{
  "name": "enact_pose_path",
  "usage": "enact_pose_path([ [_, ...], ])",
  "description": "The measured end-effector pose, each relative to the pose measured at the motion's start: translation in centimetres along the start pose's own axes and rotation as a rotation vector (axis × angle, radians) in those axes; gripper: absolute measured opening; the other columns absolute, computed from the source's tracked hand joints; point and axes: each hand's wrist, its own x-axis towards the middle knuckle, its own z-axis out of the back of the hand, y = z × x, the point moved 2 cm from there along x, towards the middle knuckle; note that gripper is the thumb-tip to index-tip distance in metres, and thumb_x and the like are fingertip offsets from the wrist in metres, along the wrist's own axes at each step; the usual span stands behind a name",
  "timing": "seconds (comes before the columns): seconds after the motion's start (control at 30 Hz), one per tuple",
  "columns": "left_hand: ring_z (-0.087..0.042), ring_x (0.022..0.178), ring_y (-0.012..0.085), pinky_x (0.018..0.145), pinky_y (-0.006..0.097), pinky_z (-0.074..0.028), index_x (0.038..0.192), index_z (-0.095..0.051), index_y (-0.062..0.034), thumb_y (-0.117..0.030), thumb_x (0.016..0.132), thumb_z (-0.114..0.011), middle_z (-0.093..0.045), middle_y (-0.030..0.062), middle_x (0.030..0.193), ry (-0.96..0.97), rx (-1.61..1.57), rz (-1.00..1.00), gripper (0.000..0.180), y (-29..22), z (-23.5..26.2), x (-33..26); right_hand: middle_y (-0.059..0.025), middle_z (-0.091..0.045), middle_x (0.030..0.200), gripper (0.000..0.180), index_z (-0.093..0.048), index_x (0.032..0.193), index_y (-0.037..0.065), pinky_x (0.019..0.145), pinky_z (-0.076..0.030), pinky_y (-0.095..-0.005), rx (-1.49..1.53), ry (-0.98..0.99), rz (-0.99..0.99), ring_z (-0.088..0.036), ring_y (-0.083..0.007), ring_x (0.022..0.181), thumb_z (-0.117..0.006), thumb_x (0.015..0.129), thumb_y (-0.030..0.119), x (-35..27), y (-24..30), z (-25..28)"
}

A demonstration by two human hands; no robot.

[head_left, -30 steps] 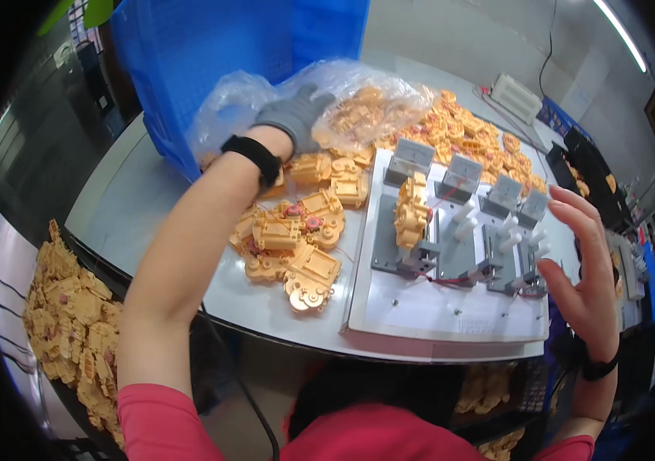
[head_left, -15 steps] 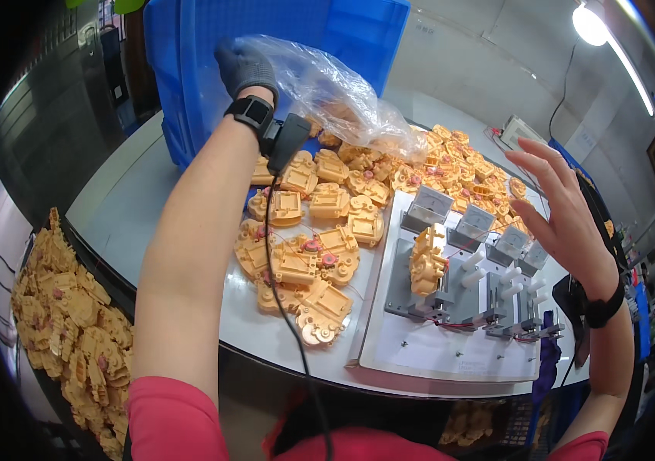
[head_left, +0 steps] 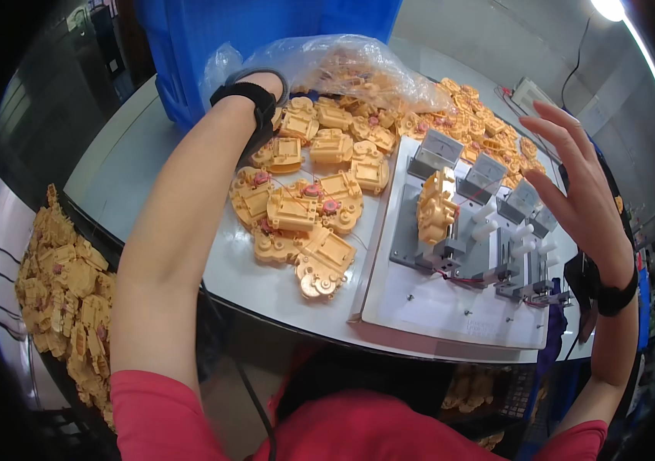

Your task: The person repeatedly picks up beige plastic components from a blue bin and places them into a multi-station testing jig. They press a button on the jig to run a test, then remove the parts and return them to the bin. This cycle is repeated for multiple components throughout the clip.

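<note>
My left hand (head_left: 282,83), in a dark glove, reaches down at the edge of a clear plastic bag (head_left: 335,58) beside the blue bin; its fingers are hidden beyond the wrist strap. Yellow plastic gear housings (head_left: 291,209), some with red parts and thin wires, lie loosely below that wrist. My bare right hand (head_left: 585,203) hovers with fingers spread, holding nothing, at the right side of a test fixture (head_left: 450,326). One yellow housing (head_left: 436,207) stands upright in the fixture's left station, touched by neither hand. Dial meters (head_left: 439,147) line the fixture's back.
A blue plastic bin (head_left: 266,31) stands at the back of the white table (head_left: 124,165). More yellow housings (head_left: 469,111) are heaped at the back right, partly beneath the bag. Another large pile (head_left: 70,300) sits lower left. A black cable (head_left: 247,384) hangs near my left arm.
My left hand has come down from its raised grip on the bag, and the bag has sunk lower over the housings. My right hand stays spread in the air. The view has shifted slightly.
</note>
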Motion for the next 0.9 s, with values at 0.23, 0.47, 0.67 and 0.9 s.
enact_pose_path([
  [0.23, -0.063, 0.109, 0.0329, 0.093, 0.040, -0.051, 0.129, -0.058, -0.0097, -0.030, 0.093, -0.062, -0.065, 0.0165, 0.121, -0.684, -0.214, -0.426, 0.042, -2.3, 0.9, -16.6, -0.0150, -0.050, 0.143, 0.051, -0.059, 0.129, 0.010, 0.107, -0.042, -0.0419, 0.095, -0.026, -0.059, -0.050, -0.0332, 0.131, -0.069, 0.080, 0.003, -6.1, 3.2, 2.0],
  [0.47, -0.065, 0.095, 0.0278, 0.082, 0.035, -0.052, 0.115, -0.065, -0.0093, -0.023, 0.084, -0.076, -0.066, 0.0114, 0.106, -0.374, -0.418, -0.512, 0.036, -5.6, -7.3, -29.2, -0.0194, -0.066, 0.107, 0.026, -0.063, 0.106, -0.001, 0.088, -0.049, -0.0385, 0.852, -0.148, -0.285, -0.063, -0.0290, 0.100, -0.067, 0.083, 0.011, -18.3, 5.2, -1.6],
  [0.67, -0.056, 0.116, 0.0359, 0.095, 0.042, -0.050, 0.126, -0.056, -0.0154, -0.025, 0.077, -0.078, -0.053, 0.0155, 0.132, -0.371, -0.293, -0.383, 0.055, -8.5, -13.9, -28.7, -0.0139, -0.071, 0.101, 0.023, -0.068, 0.103, 0.001, 0.084, -0.052, -0.0340, 1.190, -0.170, -0.397, -0.067, -0.0262, 0.094, -0.067, 0.081, -0.004, -20.7, 9.6, -6.5],
  [0.9, -0.061, 0.110, 0.0323, 0.091, 0.039, -0.052, 0.124, -0.054, -0.0069, -0.019, 0.079, -0.073, -0.057, 0.0153, 0.125, -0.392, -0.737, -0.309, 0.050, -6.5, -14.8, -26.5, -0.0118, -0.072, 0.101, 0.024, -0.070, 0.103, 0.002, 0.083, -0.053, -0.0328, 1.314, -0.196, -0.352, -0.068, -0.0248, 0.093, -0.068, 0.081, -0.007, -22.9, 11.1, -7.0],
])
